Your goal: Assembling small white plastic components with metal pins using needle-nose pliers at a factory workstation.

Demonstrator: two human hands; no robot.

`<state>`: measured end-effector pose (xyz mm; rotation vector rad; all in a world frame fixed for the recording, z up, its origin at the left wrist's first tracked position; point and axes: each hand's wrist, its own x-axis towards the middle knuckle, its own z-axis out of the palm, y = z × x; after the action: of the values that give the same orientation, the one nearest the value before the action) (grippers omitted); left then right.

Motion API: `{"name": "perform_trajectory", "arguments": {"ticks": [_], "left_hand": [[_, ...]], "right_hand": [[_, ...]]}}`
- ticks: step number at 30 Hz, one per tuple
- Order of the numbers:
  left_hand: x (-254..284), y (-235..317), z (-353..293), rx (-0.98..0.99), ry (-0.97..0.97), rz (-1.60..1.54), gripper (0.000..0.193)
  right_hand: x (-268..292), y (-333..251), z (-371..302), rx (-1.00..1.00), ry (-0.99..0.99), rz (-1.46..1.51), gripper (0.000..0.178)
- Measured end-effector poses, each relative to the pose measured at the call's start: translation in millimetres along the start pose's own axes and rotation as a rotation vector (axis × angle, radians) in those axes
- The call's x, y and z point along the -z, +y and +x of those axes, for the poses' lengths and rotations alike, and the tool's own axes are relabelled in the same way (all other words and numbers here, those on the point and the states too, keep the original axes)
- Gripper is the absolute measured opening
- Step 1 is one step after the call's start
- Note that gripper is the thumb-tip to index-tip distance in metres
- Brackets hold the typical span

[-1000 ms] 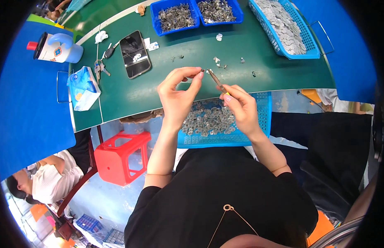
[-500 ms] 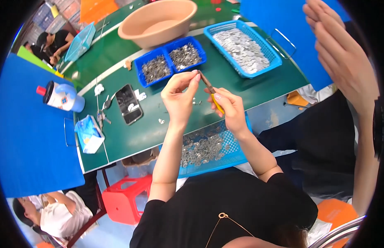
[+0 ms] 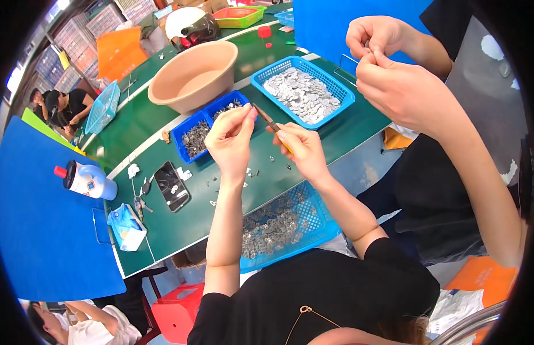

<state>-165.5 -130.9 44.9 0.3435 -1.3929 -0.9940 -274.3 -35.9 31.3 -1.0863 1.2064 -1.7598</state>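
In my right hand (image 3: 301, 148) are pliers (image 3: 266, 118) with yellow handles, the fingers wrapped round the grips. My left hand (image 3: 231, 141) is closed in a pinch at the tip of the jaws; the small piece there is too small to make out. Both hands are raised above the green table, in front of a blue two-part tray (image 3: 177, 144) of small metal parts. Below my forearms, at the table's near edge, a light blue basket (image 3: 323, 214) holds many small metal pieces (image 3: 273, 230).
Right of the tray stands a blue basket (image 3: 348, 99) of flat silvery discs; behind it, a tan basin (image 3: 163, 92). A co-worker's hands (image 3: 393, 75) pinch together at the right. Phone (image 3: 171, 187), keys (image 3: 140, 206), tissue pack (image 3: 126, 227) and tumbler (image 3: 88, 179) lie or stand left.
The view has shifted, so the table's things sit lower and further left. My hands keep their pliers-and-pinch hold. The co-worker's hands now show together, where one was raised before.
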Motion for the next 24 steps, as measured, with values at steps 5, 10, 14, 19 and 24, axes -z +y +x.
{"name": "perform_trajectory", "arguments": {"ticks": [5,10,14,19,24], "left_hand": [[2.5,6.2,4.1,-0.023,-0.041,0.073,0.016],[1.1,5.6,4.0,0.036,-0.004,0.011,0.016],[-1.1,4.3,5.0,0.022,0.007,-0.012,0.015],[2.2,3.1,2.6,0.000,0.011,0.042,0.015],[1.8,3.5,1.4,-0.033,0.001,0.073,0.015]], "right_hand": [[-2.3,-8.0,-0.4,0.096,0.037,-0.083,0.022],[-4.6,-7.3,-0.7,0.096,0.032,-0.071,0.023],[-2.0,-4.1,1.6,0.148,-0.005,-0.121,0.027],[-3.0,1.3,1.6,0.152,0.005,-0.165,0.026],[-6.9,-0.3,-0.6,0.160,0.014,-0.161,0.025]]}}
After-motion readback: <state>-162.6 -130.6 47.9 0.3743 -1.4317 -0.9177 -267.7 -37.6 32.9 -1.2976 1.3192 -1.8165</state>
